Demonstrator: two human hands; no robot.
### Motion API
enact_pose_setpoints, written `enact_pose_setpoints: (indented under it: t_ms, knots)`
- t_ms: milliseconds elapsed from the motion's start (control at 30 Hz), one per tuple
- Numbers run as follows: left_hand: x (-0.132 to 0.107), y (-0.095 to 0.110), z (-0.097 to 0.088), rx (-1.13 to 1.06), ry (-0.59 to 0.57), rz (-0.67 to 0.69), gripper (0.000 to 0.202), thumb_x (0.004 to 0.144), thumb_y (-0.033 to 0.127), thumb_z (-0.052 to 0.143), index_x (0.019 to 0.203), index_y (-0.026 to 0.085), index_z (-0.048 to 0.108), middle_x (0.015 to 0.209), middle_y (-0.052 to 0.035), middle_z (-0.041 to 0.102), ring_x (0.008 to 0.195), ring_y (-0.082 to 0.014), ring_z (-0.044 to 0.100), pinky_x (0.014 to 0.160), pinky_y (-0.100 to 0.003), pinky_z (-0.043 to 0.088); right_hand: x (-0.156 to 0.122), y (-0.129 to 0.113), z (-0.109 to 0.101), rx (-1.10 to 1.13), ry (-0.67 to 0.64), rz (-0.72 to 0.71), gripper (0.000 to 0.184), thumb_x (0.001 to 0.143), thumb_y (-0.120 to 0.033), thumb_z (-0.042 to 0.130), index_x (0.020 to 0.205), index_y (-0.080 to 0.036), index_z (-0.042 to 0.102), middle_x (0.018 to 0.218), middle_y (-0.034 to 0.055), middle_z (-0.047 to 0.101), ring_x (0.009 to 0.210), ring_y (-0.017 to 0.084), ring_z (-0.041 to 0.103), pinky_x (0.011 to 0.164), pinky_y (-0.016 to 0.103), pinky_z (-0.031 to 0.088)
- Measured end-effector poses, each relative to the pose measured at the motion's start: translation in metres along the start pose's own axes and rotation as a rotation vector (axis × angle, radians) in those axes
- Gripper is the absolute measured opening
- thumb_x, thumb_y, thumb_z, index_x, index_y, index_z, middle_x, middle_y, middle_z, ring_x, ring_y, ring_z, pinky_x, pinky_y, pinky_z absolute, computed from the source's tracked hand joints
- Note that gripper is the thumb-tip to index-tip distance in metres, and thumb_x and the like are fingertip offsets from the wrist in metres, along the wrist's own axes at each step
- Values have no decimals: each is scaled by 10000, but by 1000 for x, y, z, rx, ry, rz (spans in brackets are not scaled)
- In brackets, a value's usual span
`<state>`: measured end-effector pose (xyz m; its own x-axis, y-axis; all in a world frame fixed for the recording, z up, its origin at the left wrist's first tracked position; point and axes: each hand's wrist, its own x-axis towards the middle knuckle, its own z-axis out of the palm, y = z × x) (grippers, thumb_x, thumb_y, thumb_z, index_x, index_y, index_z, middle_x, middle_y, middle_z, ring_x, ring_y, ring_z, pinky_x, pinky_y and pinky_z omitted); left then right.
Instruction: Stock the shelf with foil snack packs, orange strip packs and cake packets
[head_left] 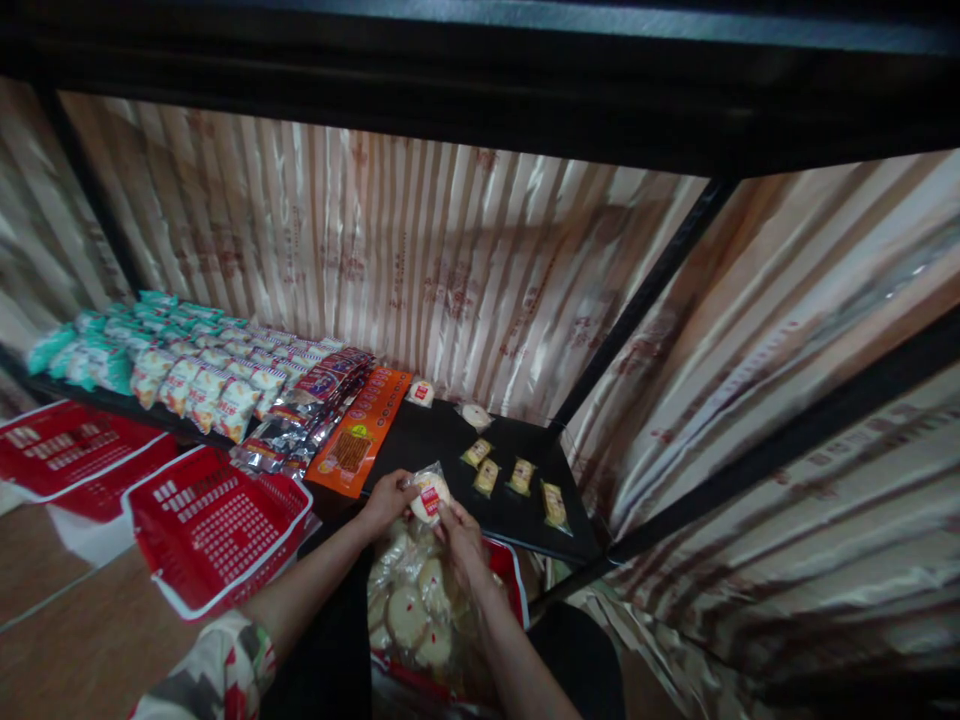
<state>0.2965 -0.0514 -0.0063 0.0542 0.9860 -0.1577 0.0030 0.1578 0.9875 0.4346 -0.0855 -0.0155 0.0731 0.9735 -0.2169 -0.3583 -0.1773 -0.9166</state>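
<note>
Between them, my left hand (392, 500) and my right hand (460, 532) hold a round wrapped pastry (429, 497) with a red label, each closed on one side of its clear wrapper. Just below is a red basket (517, 585) filled with similar round wrapped cakes (409, 615), some marked with a red dot. On the black shelf (442, 455) beyond my hands lie two more round wrapped pastries, one labelled pastry (421, 393) beside the orange packet and one plain pastry (475, 416) near the back. Several small yellow wrapped packets (521, 476) are spread over the right part.
Left along the shelf are an orange snack packet (360, 435), dark purple packets (322, 395), white bags (217, 390) and green bags (97, 350). Red baskets (217, 530) stand on the floor at left. A black frame post (645, 300) and printed sheeting (450, 250) enclose the back.
</note>
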Motion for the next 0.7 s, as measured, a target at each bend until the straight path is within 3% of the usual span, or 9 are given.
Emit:
enact_pose_setpoints:
  t_ms: [167, 333, 567, 700]
  knots:
    - [2, 5, 7, -149, 85, -49, 393, 702, 288, 627, 1029, 164, 447, 655, 62, 545, 433, -42, 475, 409, -153, 372, 4, 4, 10, 104, 43, 44, 390, 537, -408, 761, 828, -181, 633, 802, 34, 692, 718, 174, 653, 643, 261, 525]
    - [8, 7, 10, -98, 99, -31, 252, 732, 305, 596, 903, 144, 503, 640, 47, 546, 475, -55, 497, 420, -155, 362, 21, 13, 14, 80, 89, 2, 396, 535, -430, 750, 823, -199, 610, 844, 32, 684, 777, 181, 655, 742, 305, 539]
    - [31, 8, 2, 90, 83, 39, 188, 758, 307, 557, 845, 140, 555, 654, 24, 577, 548, -79, 515, 484, -175, 369, 41, 10, 16, -156, 103, -101, 496, 630, -515, 636, 1013, -204, 580, 905, 56, 679, 788, 193, 647, 658, 288, 527]
    - [47, 7, -8, 257, 105, 62, 164, 762, 281, 544, 841, 142, 581, 677, 13, 591, 635, -105, 538, 556, -194, 398, 56, -2, 11, -466, 48, -227, 409, 729, -516, 510, 888, -168, 651, 795, 53, 682, 733, 186, 619, 646, 264, 482]
